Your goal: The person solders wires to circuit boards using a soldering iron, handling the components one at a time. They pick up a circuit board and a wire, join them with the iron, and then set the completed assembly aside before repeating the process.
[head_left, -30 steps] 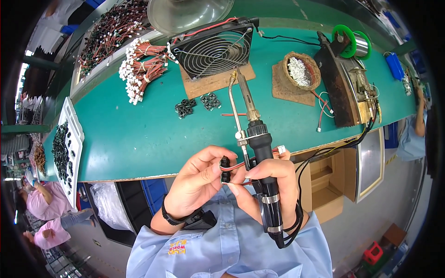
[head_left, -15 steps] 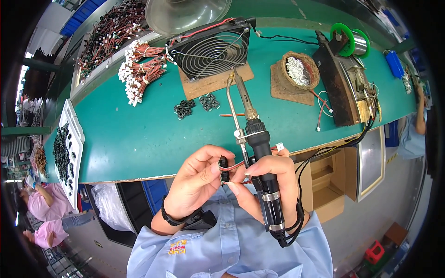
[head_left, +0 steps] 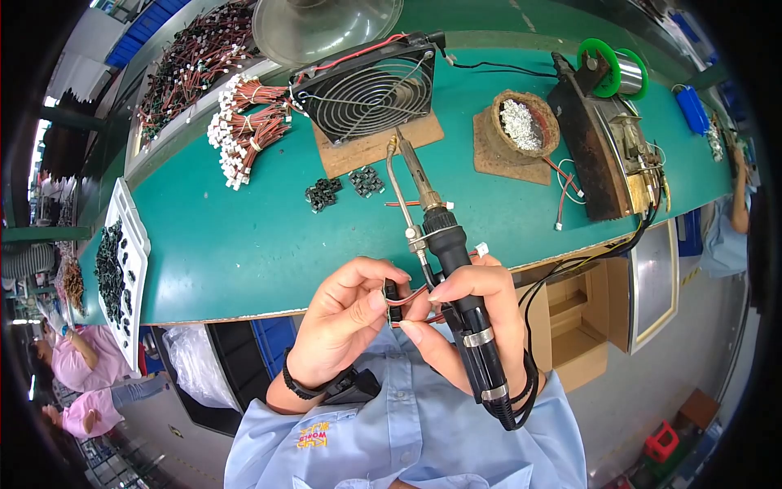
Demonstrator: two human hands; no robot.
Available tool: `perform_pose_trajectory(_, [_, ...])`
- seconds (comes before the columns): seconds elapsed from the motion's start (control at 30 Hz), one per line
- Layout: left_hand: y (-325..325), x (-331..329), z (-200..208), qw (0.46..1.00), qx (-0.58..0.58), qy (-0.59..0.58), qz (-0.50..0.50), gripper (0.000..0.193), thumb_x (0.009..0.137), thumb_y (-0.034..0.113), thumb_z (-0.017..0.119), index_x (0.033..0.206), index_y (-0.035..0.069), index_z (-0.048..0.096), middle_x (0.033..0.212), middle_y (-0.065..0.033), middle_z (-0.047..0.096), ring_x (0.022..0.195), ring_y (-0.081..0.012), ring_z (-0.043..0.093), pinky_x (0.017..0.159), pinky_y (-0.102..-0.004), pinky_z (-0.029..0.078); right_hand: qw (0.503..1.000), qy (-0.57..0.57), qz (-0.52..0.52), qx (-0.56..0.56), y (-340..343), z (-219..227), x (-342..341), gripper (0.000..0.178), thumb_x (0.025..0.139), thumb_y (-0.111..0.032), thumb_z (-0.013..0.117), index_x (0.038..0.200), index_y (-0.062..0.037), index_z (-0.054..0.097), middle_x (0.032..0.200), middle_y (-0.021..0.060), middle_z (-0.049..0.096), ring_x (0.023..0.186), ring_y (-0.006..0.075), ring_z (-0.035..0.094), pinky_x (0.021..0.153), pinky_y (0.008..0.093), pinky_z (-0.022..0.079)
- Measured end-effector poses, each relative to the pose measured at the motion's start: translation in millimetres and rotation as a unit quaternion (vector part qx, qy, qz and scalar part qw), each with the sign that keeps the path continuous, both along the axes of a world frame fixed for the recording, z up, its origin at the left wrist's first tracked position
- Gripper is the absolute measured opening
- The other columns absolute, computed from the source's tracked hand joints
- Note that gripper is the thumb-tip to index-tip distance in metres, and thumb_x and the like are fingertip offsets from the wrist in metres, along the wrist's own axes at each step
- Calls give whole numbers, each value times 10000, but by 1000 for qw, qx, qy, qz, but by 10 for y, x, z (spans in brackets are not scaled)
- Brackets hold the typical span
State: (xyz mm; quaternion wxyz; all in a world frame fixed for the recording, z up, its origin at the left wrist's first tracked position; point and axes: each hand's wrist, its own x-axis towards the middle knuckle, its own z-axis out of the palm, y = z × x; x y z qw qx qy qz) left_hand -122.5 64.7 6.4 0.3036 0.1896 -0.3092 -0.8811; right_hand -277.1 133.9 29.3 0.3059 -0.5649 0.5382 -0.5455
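Observation:
Between the thumb and fingers of my left hand (head_left: 346, 314) is a small black component (head_left: 393, 300), held near the table's front edge. My right hand (head_left: 481, 314) grips a soldering iron (head_left: 448, 236) with a thin metal feed tube clamped alongside. Its tip points up and away, toward the fan. Red and black wires with a white connector (head_left: 481, 249) at the end are also held by the right fingers, and their other ends reach the black component. Whether the wires are joined to it I cannot tell.
A black fan (head_left: 371, 94) stands on a board behind the iron tip. Small black parts (head_left: 324, 194) and bundled wires (head_left: 244, 130) lie left. A bowl (head_left: 525, 126) of silvery bits and a solder spool (head_left: 623, 72) are right. A white tray (head_left: 134, 269) of black parts sits at far left.
The soldering iron has tilted, its tip swinging slightly left and its rear end slightly right. The white connector has shifted a little left and up. My left hand stays in place.

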Motion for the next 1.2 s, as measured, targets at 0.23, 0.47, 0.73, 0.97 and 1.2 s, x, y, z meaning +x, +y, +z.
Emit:
perform_pose_trajectory(0.23, [8, -4, 70, 994, -81, -60, 28, 254, 913, 140, 525, 1111, -17, 495, 998, -91, 575, 952, -154, 542, 836, -285, 421, 995, -86, -43, 7, 8, -70, 79, 423, 650, 12, 730, 989, -114, 509, 772, -39, 621, 677, 99, 578, 750, 298, 297])
perform_pose_trajectory(0.47, [34, 10, 146, 978, -148, -134, 55, 235, 916, 107, 509, 1106, -29, 486, 968, -89, 589, 915, -148, 559, 824, -284, 428, 999, -41, 30, 10, -11, -51, -27, 434, 733, 73, 672, 1031, -45, 379, 814, 104, 587, 753, 160, 624, 678, 280, 516])
perform_pose_trajectory(0.73, [63, -23, 176, 973, -140, -153, 99, 194, 902, 162, 525, 974, -5, 455, 902, -113, 590, 834, -173, 564, 773, -303, 422, 996, -80, -32, 37, 37, -78, 30, 432, 745, 26, 689, 1042, -54, 386, 863, 108, 606, 756, 179, 606, 776, 345, 481])
perform_pose_trajectory(0.97, [-30, -36, 158, 974, -121, -117, 153, 111, 915, 116, 482, 936, 19, 434, 917, -154, 616, 826, -182, 584, 798, -309, 428, 971, 186, -97, -112, 85, -139, -150, 510, 792, -298, 679, 1142, -58, 395, 813, 93, 651, 765, 221, 589, 950, 432, 262])
perform_pose_trajectory(1.2, [-86, 163, -36, 929, -208, -241, 188, 112, 899, 67, 526, 919, 28, 422, 991, -152, 639, 901, -134, 592, 935, -301, 339, 965, 232, -24, -123, 430, -278, -261, 552, 728, -424, 681, 1100, -65, 489, 612, 43, 619, 658, 185, 568, 888, 447, 268])
